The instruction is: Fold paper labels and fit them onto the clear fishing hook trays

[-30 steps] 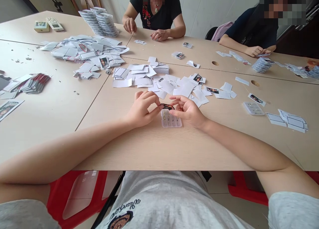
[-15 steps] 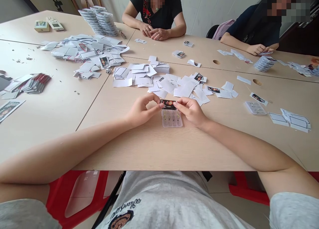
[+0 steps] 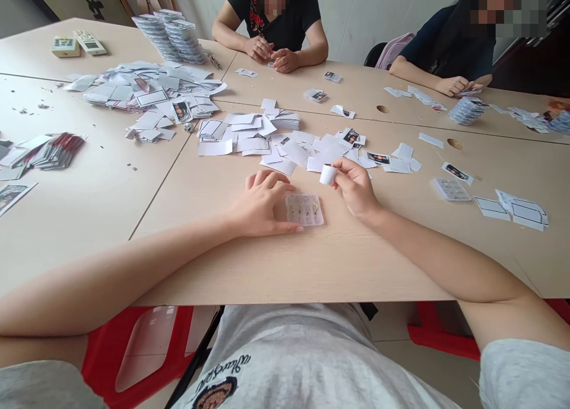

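Gripped in R hand (image 3: 356,189): small white paper tube (image 3: 328,174), pinched by thumb & fingers, held just above table (image 3: 312,266), front-centre. L hand (image 3: 262,204) lies open, palm down, nothing grasped, thumb just beside clear plastic tray (image 3: 304,209). Tray sits flat between both hands, nearer front edge; small metal bits (image 3: 307,206) inside, too small to ID. Loose white paper scraps (image 3: 296,152) are scattered past hands, w/ card stack (image 3: 286,121) toward table centre.
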The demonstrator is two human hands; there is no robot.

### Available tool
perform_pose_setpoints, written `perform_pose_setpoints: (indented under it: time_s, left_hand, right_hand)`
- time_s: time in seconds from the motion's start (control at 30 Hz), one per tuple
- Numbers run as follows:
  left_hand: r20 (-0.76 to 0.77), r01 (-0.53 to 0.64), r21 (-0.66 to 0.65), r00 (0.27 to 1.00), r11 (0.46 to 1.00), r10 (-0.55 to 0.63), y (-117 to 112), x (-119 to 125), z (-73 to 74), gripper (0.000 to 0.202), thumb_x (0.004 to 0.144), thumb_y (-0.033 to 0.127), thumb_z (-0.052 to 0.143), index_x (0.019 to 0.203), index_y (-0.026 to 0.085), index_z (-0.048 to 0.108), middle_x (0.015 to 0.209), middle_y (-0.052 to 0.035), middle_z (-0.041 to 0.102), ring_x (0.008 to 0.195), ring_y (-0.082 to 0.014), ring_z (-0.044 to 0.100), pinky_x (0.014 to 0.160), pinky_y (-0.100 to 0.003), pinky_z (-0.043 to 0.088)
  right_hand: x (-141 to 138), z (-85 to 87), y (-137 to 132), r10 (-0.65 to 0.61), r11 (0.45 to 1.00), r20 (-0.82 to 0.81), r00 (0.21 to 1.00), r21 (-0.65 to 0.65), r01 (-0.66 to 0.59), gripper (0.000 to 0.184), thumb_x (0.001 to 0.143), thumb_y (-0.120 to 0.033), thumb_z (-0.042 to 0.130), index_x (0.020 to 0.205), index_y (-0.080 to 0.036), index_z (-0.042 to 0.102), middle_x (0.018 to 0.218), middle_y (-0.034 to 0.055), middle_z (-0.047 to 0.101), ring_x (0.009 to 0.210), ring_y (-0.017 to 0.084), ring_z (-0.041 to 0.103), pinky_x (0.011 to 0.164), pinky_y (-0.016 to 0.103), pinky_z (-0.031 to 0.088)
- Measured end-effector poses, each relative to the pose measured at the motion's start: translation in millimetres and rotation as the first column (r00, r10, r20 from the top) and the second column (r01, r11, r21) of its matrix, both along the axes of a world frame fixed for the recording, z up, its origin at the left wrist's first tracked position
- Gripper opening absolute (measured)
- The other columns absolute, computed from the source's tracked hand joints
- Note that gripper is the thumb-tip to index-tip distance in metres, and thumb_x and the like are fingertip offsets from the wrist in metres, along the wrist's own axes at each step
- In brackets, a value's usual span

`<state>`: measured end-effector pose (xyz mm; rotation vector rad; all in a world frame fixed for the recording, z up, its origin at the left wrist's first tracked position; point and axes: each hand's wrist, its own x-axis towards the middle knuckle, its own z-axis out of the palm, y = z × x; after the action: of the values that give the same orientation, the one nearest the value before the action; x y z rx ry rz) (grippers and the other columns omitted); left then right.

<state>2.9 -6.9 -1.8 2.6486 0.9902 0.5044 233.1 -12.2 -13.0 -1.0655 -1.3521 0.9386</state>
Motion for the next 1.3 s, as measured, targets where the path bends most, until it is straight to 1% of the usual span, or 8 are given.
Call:
perform_pose_setpoints:
  time_s: [0.17,0.4,0.57,0.67,0.8,0.93,1.07,1.3]
  left_hand:
    - [0.058,-0.036,0.061,0.998,0.998,0.032,0,0,-2.6,0.061,0.074,0.048,0.063,0.124,0.019,0.044,0.125,-0.013,0.046,0.118,-0.0305,0.036,0.098,-0.048,0.034]
    - [0.119,-0.131,0.062,0.985,0.989,0.123,3,3,-5.6,0.062,0.072,0.034,0.065,0.126,0.02,0.038,0.119,-0.0109,0.049,0.115,-0.029,0.041,0.098,-0.046,0.037]
    - [0.148,-0.137,0.069,0.981,0.988,0.125,0,4,-3.5,0.062,0.071,0.034,0.069,0.124,0.021,0.04,0.119,-0.0109,0.049,0.115,-0.0289,0.04,0.098,-0.043,0.036]
    - [0.182,-0.164,0.113,0.973,0.98,0.142,-1,7,-1.9,0.073,0.064,0.045,0.074,0.124,0.023,0.039,0.12,-0.0116,0.046,0.113,-0.03,0.04,0.096,-0.043,0.035]
    - [0.261,-0.269,0.176,0.94,0.947,0.218,-5,16,2.7,0.061,0.059,0.061,0.072,0.097,0.022,0.045,0.102,-0.0088,0.05,0.099,-0.0272,0.044,0.087,-0.04,0.034]
    - [0.261,-0.311,0.129,0.927,0.941,0.271,-8,23,5.8,0.057,0.062,0.069,0.065,0.079,0.021,0.038,0.084,-0.0038,0.051,0.084,-0.0217,0.043,0.077,-0.036,0.031]
    - [0.277,-0.304,0.108,0.924,0.946,0.265,-7,24,4.3,0.051,0.068,0.064,0.064,0.076,0.021,0.038,0.08,-0.0013,0.053,0.081,-0.0195,0.044,0.076,-0.035,0.029]
    - [0.291,-0.253,0.091,0.932,0.963,0.218,-10,21,4.2,0.025,0.08,0.042,0.058,0.085,0.021,0.045,0.086,-0.0008,0.06,0.086,-0.0196,0.05,0.082,-0.037,0.03]
  right_hand:
    - [-7,-0.6,-2,0.084,0.975,-0.099,0.991,-0.197,-0.102,0.014,0.075,-0.033,0.063,0.074,-0.02,0.058,0.058,-0.0035,0.054,0.056,0.01,0.049,0.051,0.022,0.033]
    - [-13,0.3,-5,0.155,0.97,0.003,0.988,-0.188,-0.152,0.027,0.077,-0.045,0.064,0.076,-0.018,0.06,0.051,-0.0034,0.056,0.045,0.01,0.051,0.044,0.022,0.032]
    - [-15,-1.7,-7,0.183,0.976,0.075,0.98,-0.133,-0.173,0.029,0.079,-0.046,0.064,0.074,-0.018,0.061,0.055,-0.0022,0.058,0.045,0.01,0.051,0.044,0.023,0.038]
    - [-17,-0.3,-10,0.148,0.98,0.072,0.986,-0.144,-0.137,0.031,0.078,-0.048,0.065,0.072,-0.018,0.058,0.06,-0.0015,0.059,0.046,0.009,0.053,0.042,0.022,0.037]
    - [-22,0.9,-13,0.124,0.979,0.05,0.991,-0.171,-0.114,0.033,0.075,-0.049,0.067,0.071,-0.018,0.056,0.063,-0.0017,0.058,0.046,0.01,0.054,0.042,0.022,0.042]
    - [-25,-2.5,-15,0.128,0.981,0.074,0.989,-0.154,-0.115,0.033,0.076,-0.049,0.067,0.073,-0.018,0.056,0.062,-0.0019,0.058,0.047,0.01,0.056,0.045,0.024,0.045]
    - [-25,-6.3,-14,0.121,0.986,0.105,0.987,-0.131,-0.107,0.033,0.076,-0.05,0.066,0.073,-0.018,0.056,0.062,-0.0011,0.059,0.05,0.012,0.057,0.049,0.026,0.046]
    - [-23,-4.8,-13,0.123,0.991,0.136,0.983,-0.065,-0.115,0.031,0.079,-0.047,0.064,0.071,-0.019,0.056,0.066,-0.001,0.059,0.052,0.01,0.054,0.049,0.025,0.042]
